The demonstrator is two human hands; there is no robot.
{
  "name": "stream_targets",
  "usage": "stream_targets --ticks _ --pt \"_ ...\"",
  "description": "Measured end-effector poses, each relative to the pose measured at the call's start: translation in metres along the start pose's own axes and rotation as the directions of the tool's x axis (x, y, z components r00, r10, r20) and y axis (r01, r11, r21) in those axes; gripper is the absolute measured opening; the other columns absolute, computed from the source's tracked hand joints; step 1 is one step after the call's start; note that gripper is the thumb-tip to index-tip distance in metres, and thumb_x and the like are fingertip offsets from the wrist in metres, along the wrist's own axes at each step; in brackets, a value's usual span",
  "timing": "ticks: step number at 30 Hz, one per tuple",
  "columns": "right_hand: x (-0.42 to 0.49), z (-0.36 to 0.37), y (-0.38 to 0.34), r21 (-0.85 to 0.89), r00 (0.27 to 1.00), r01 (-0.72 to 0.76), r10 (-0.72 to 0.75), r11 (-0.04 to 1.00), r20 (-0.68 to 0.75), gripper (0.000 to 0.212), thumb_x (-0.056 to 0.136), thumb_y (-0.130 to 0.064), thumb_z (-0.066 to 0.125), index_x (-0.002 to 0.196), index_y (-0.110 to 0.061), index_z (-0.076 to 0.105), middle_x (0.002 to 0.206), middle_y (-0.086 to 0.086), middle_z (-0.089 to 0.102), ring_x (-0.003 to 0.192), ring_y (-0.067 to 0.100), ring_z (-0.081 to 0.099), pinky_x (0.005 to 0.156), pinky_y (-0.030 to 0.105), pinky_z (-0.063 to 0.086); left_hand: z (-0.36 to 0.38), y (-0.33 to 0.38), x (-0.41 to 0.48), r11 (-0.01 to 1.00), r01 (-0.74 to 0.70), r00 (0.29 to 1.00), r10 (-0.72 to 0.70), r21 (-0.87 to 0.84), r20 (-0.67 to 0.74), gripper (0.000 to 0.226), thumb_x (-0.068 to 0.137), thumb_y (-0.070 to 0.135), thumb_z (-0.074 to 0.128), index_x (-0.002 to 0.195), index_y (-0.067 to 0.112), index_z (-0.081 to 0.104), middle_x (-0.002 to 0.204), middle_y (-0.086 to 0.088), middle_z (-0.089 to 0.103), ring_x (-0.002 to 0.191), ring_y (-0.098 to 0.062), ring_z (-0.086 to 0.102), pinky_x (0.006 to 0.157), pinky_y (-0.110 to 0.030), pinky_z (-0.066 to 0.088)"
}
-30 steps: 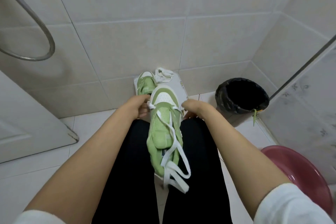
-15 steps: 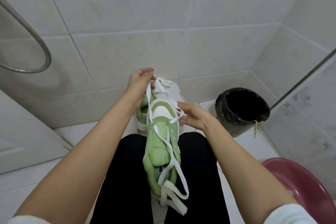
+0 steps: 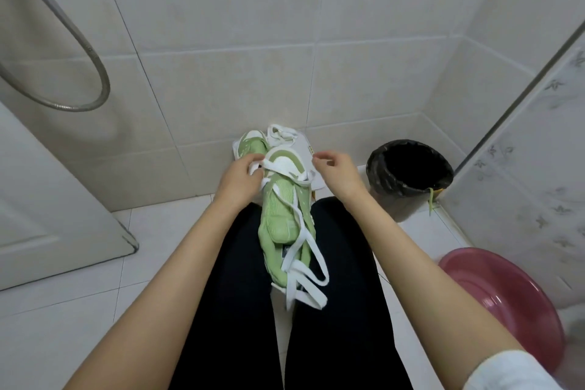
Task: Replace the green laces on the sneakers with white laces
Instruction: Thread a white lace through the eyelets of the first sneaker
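The left hand (image 3: 235, 182) grips a strand of the white lace (image 3: 304, 252) with curled fingers, at the toe end of the green sneaker (image 3: 283, 215). This sneaker lies along the person's lap between the two black trouser legs, with its toe pointing away from the body. From the grip the lace crosses the toe toward the right side, and its loose loops hang down over the near end of the sneaker, closer to the body. The right hand (image 3: 337, 172) is just on the other side of the toe, its fingers lightly curled; one cannot tell if it pinches anything. Just beyond the left hand, the second sneaker (image 3: 250, 146) lies on the floor by the wall, with a small pile of white laces (image 3: 281, 133) beside it. Farther to the right of the right hand stands a black bin (image 3: 408, 174), and a green lace (image 3: 431, 199) hangs over its rim.
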State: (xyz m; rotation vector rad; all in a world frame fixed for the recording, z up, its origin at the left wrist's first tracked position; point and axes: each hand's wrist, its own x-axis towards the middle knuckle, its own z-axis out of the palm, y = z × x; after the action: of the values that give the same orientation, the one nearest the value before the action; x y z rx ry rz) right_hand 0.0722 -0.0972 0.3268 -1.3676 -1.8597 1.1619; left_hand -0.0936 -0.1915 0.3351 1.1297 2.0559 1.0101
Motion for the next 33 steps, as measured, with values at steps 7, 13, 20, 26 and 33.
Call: stream_targets --ticks 7,13,20,26,33 --pt "-0.085 0.002 0.007 -0.005 0.978 0.115 -0.113 0.993 0.177 0.012 0.090 -0.022 0.059 0.081 -0.027 0.066 0.085 -0.009 0.065 0.074 -0.001 0.055 0.067 0.010 0.040 0.004 -0.020 -0.065 0.941 -0.225 0.925 0.288 0.253 -0.248 0.024 0.090 0.013 0.056 0.113 0.015 0.064 0.116 -0.006 0.049 0.109 -0.023 0.048 0.088 -0.031 0.038" --pt "-0.116 0.007 0.024 0.088 0.992 0.107 -0.112 0.990 0.058 0.014 0.091 -0.015 0.057 0.087 -0.021 0.069 0.093 -0.002 0.064 0.088 0.008 0.059 0.080 0.017 0.045 0.036 -0.036 -0.107 0.738 -0.371 0.906 0.420 0.564 0.046 0.029 0.090 0.048 0.054 0.086 0.024 0.069 0.083 0.011 0.060 0.081 -0.012 0.039 0.062 -0.028 0.032" --pt "-0.135 0.006 0.038 0.058 0.988 0.091 -0.083 0.994 -0.129 0.019 0.091 -0.011 0.053 0.087 -0.025 0.066 0.096 -0.003 0.061 0.083 0.001 0.056 0.076 0.017 0.044 0.071 -0.027 -0.110 0.661 -0.204 0.928 0.366 0.722 -0.073 0.033 0.092 0.052 0.047 0.091 0.025 0.064 0.095 0.006 0.051 0.087 -0.014 0.028 0.073 -0.030 0.019" --pt "-0.142 0.017 0.038 -0.751 0.987 0.141 -0.149 0.645 0.057 0.019 0.091 -0.031 0.050 0.095 -0.013 0.056 0.102 0.002 0.046 0.095 0.022 0.041 0.073 0.033 0.035 0.050 -0.026 -0.113 0.968 -0.223 0.975 0.224 -0.111 -0.004 0.019 0.098 0.028 0.048 0.086 0.014 0.053 0.072 0.005 0.065 0.073 -0.015 0.057 0.074 -0.030 0.044" --pt "-0.135 -0.020 -0.032 0.541 0.972 -0.067 -0.067 0.839 0.225 0.014 0.094 -0.014 0.053 0.081 -0.010 0.058 0.067 0.003 0.068 0.061 0.012 0.060 0.063 0.022 0.048 0.003 0.023 -0.105 0.813 -0.195 0.960 0.274 -0.549 0.065 0.029 0.101 0.031 0.042 0.087 0.012 0.060 0.052 0.009 0.046 0.048 -0.006 0.042 0.052 -0.018 0.040"
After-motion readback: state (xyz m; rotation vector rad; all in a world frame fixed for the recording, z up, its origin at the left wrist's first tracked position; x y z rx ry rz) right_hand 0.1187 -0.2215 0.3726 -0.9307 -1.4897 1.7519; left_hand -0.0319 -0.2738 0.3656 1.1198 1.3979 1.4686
